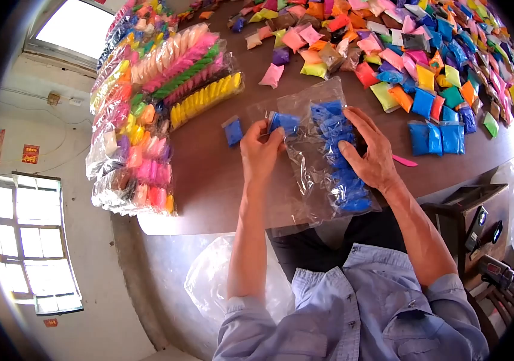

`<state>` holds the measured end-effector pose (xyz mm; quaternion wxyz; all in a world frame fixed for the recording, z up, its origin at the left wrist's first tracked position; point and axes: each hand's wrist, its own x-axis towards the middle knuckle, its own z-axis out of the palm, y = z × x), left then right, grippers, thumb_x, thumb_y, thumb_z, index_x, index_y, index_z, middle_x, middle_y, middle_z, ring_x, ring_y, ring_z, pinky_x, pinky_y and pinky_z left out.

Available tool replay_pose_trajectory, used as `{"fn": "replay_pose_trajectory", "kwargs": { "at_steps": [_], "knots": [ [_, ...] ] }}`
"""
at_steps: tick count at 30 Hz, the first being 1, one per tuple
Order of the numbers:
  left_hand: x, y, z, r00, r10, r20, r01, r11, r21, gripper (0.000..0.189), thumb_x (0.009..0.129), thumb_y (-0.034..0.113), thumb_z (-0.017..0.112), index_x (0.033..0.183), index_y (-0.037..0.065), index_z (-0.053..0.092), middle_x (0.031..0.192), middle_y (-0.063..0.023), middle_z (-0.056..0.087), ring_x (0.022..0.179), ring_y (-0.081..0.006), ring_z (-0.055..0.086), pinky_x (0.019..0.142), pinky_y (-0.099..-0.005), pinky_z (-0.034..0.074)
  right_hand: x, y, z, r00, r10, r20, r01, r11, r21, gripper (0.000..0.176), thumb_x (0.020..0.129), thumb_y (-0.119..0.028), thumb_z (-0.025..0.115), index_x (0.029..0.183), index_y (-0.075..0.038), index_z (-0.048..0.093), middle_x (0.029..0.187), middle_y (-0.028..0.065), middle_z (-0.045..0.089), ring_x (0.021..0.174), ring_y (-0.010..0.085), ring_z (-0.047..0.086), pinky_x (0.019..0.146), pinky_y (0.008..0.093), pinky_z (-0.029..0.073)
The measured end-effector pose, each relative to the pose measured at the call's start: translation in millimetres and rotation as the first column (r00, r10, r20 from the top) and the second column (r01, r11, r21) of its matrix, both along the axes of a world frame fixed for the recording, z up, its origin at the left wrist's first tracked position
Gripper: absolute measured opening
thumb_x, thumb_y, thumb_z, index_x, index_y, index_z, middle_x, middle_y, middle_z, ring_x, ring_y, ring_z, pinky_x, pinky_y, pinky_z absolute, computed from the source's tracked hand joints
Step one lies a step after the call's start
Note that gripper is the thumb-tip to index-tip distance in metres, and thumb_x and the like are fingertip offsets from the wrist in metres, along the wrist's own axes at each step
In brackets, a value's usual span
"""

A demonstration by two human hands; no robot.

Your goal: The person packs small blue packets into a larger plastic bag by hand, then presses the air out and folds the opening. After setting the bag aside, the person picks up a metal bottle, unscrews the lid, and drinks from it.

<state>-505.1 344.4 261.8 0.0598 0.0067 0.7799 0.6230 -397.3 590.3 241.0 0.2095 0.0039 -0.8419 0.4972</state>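
Observation:
A clear plastic bag (305, 174) lies on the table in front of me, with a row of small blue packets (342, 153) along its right side. My left hand (259, 147) is closed, pinching a single blue packet (287, 123) between thumb and fingers at the bag's left edge. On the right side of the bag rests my right hand (372, 151), thumb and fingers spread and touching the row of packets. Another loose blue packet (232, 131) lies just left of my left hand.
Filled bags of coloured packets (143, 138) are stacked at the table's left. A large heap of loose packets (401, 54) covers the far right. Several blue packets (437, 138) and a pink strip (405, 161) lie right of my right hand. Below stands a drawer (467, 201).

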Motion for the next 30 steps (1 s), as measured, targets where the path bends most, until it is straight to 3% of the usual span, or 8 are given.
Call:
{"fn": "replay_pose_trajectory", "kwargs": {
  "at_steps": [7,13,19,22,24,25,27,30],
  "knots": [
    [-3,14,-8,0.997,0.054,-0.063,-0.05,0.997,0.061,0.022,0.1,0.006,0.075,0.119,-0.005,0.072,0.103,-0.0063,0.076,0.085,-0.0126,0.071,0.071,-0.026,0.059,0,1,2,1.0,-0.009,0.01,0.009,1.0,-0.014,0.065,0.09,-0.021,0.078,0.15,-0.002,0.06,0.155,0.0229,0.058,0.142,0.0404,0.058,0.119,0.0433,0.046],
    [11,23,-9,0.988,-0.127,0.083,0.097,0.95,0.297,0.03,0.1,0.01,0.076,0.127,-0.003,0.07,0.108,-0.0066,0.077,0.095,-0.0128,0.072,0.078,-0.0276,0.059,0,-1,2,1.0,0.007,0.007,-0.006,1.0,-0.027,0.065,0.09,-0.021,0.078,0.15,-0.002,0.06,0.154,0.0235,0.059,0.141,0.0415,0.059,0.118,0.0444,0.047],
    [9,41,-18,0.986,-0.164,-0.02,0.164,0.986,0.001,0.029,0.104,0.011,0.072,0.128,-0.006,0.07,0.111,-0.0096,0.075,0.095,-0.0152,0.072,0.076,-0.0276,0.06,0,0,2,1.0,-0.004,-0.009,0.004,1.0,0.013,0.065,0.09,-0.022,0.077,0.149,-0.002,0.06,0.154,0.0234,0.06,0.14,0.0414,0.059,0.117,0.0444,0.047],
    [1,36,-53,0.954,-0.135,-0.266,0.131,0.991,-0.034,0.029,0.103,0.006,0.073,0.129,-0.006,0.069,0.113,-0.0117,0.072,0.099,-0.0156,0.07,0.076,-0.0279,0.059,0,0,1,1.0,0.001,-0.002,-0.001,1.0,0.004,0.065,0.09,-0.022,0.078,0.15,-0.002,0.06,0.154,0.0233,0.06,0.14,0.0413,0.059,0.117,0.0444,0.048],
    [-13,32,-68,0.975,-0.212,-0.062,0.209,0.793,0.572,0.029,0.1,0.0,0.074,0.129,-0.004,0.069,0.119,-0.0159,0.071,0.103,-0.0172,0.069,0.077,-0.0298,0.059,0,0,2,1.0,0.0,0.004,0.0,1.0,0.01,0.065,0.09,-0.022,0.077,0.15,-0.002,0.06,0.154,0.0232,0.06,0.14,0.0411,0.059,0.117,0.0444,0.048],
    [-14,30,-65,0.975,-0.213,-0.062,0.21,0.792,0.574,0.029,0.1,0.0,0.074,0.129,-0.004,0.069,0.119,-0.0159,0.071,0.103,-0.0172,0.069,0.077,-0.0298,0.059,0,0,2,1.0,-0.002,0.005,0.002,1.0,0.012,0.065,0.09,-0.022,0.077,0.15,-0.002,0.06,0.154,0.0232,0.06,0.14,0.0411,0.059,0.117,0.0444,0.048],
    [-17,26,-56,0.698,-0.35,-0.625,0.298,0.935,-0.191,0.031,0.099,-0.004,0.074,0.129,-0.003,0.068,0.126,-0.0189,0.069,0.109,-0.0201,0.068,0.08,-0.0307,0.059,0,0,3,1.0,-0.005,0.001,0.005,1.0,0.004,0.065,0.09,-0.022,0.077,0.15,-0.003,0.06,0.154,0.023,0.06,0.141,0.0408,0.059,0.118,0.0445,0.047],
    [-22,26,-58,0.514,-0.389,-0.765,0.193,0.921,-0.338,0.031,0.099,-0.005,0.073,0.129,-0.002,0.07,0.13,-0.0182,0.069,0.109,-0.0229,0.069,0.085,-0.0302,0.057,0,0,2,1.0,-0.002,0.009,0.002,1.0,-0.01,0.066,0.09,-0.022,0.077,0.15,-0.003,0.06,0.155,0.0229,0.059,0.142,0.041,0.058,0.118,0.0447,0.047]
  ]
}}
